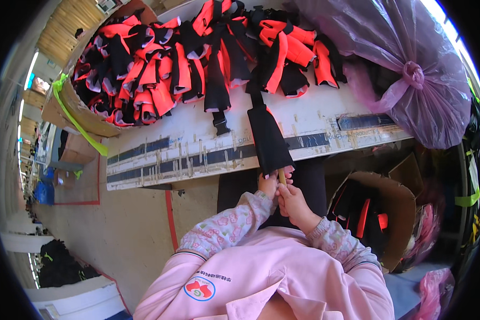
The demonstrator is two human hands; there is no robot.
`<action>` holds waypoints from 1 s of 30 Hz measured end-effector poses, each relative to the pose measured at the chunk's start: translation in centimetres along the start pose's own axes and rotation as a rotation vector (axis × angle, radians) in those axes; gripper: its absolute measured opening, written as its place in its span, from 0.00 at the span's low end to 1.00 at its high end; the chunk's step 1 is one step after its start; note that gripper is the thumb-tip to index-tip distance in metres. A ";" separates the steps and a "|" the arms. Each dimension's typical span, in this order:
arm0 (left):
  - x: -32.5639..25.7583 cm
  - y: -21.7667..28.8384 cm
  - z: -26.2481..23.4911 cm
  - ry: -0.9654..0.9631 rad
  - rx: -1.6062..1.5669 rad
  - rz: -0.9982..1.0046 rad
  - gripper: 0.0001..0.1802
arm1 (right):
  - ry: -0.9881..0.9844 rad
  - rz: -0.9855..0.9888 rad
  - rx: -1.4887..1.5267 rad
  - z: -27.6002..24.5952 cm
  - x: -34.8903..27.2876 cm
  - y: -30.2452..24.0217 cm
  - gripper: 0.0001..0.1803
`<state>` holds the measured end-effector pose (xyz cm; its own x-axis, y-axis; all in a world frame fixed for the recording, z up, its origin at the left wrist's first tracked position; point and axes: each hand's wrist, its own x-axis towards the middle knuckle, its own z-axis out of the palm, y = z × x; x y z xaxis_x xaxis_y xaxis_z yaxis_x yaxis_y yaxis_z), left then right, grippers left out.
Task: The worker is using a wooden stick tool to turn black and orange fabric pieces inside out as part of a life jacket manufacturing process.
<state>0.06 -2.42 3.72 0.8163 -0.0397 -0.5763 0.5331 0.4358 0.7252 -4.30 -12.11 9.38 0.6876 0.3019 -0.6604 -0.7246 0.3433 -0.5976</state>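
A black fabric sleeve (269, 140) with an orange edge lies over the table's front edge, its lower end hanging toward me. My left hand (268, 185) is closed at that lower end, its fingers partly hidden by the cloth. My right hand (296, 205) pinches a thin tan stick (282, 176), whose upper end goes up to the sleeve's opening. The two hands are close together, just off the table. Above the sleeve a black strap joins it to the pile of black and orange fabric pieces (181, 66). A black plastic buckle (221, 124) lies to its left.
The white table (186, 125) has worn dark strips along its front. A cardboard box (72, 109) at the left holds many fabric pieces. A tied purple plastic bag (432, 101) stands at the right. Below it, an open cardboard box (405, 213) holds more pieces.
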 end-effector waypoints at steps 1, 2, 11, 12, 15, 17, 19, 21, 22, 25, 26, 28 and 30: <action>-0.2 0.0 0.2 0.016 -0.071 0.005 0.16 | -0.007 0.006 -0.011 0.0 -0.3 0.0 0.14; 0.0 -0.5 -0.1 -0.035 0.004 0.053 0.20 | -0.005 -0.001 -0.005 -0.1 -0.7 0.0 0.14; 0.0 -0.6 0.9 0.000 -0.134 0.245 0.12 | 0.024 0.071 0.094 -3.0 -7.6 2.1 0.14; 0.1 -0.8 0.6 -0.020 -0.136 0.255 0.11 | 0.016 0.065 0.098 -2.8 -7.4 2.2 0.14; -0.2 -0.6 1.0 -0.043 -0.173 0.250 0.11 | 0.033 0.034 0.111 -2.1 -5.8 1.6 0.14; -0.1 -0.8 0.6 -0.031 -0.160 0.249 0.12 | 0.050 0.006 0.157 -1.0 -4.3 0.8 0.14; -0.2 -0.9 0.5 -0.020 -0.097 0.165 0.14 | 0.054 -0.035 0.164 -0.2 -1.7 1.0 0.14; -0.5 -0.4 0.7 -0.003 -0.083 0.116 0.15 | 0.050 -0.074 0.168 0.3 -0.7 1.2 0.14; -0.5 -0.2 0.6 -0.011 -0.072 0.102 0.15 | 0.070 -0.065 0.179 0.5 -0.5 1.1 0.15; -0.5 0.0 0.8 -0.026 -0.053 0.089 0.15 | 0.064 -0.059 0.184 0.2 -0.1 1.0 0.16; -0.5 0.0 0.9 -0.030 -0.045 0.084 0.15 | 0.041 -0.056 0.178 -0.2 -0.1 0.9 0.16; -0.5 0.1 1.1 -0.032 -0.075 0.075 0.15 | 0.005 -0.068 0.133 -1.1 -0.4 0.3 0.16; -0.5 0.1 1.1 -0.018 -0.084 0.110 0.14 | -0.021 -0.079 0.085 -2.5 -1.4 -0.5 0.16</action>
<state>-0.07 -3.39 4.50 0.8730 -0.0036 -0.4877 0.4206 0.5117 0.7491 -4.99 -14.89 9.44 0.7441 0.2887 -0.6025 -0.6619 0.4407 -0.6064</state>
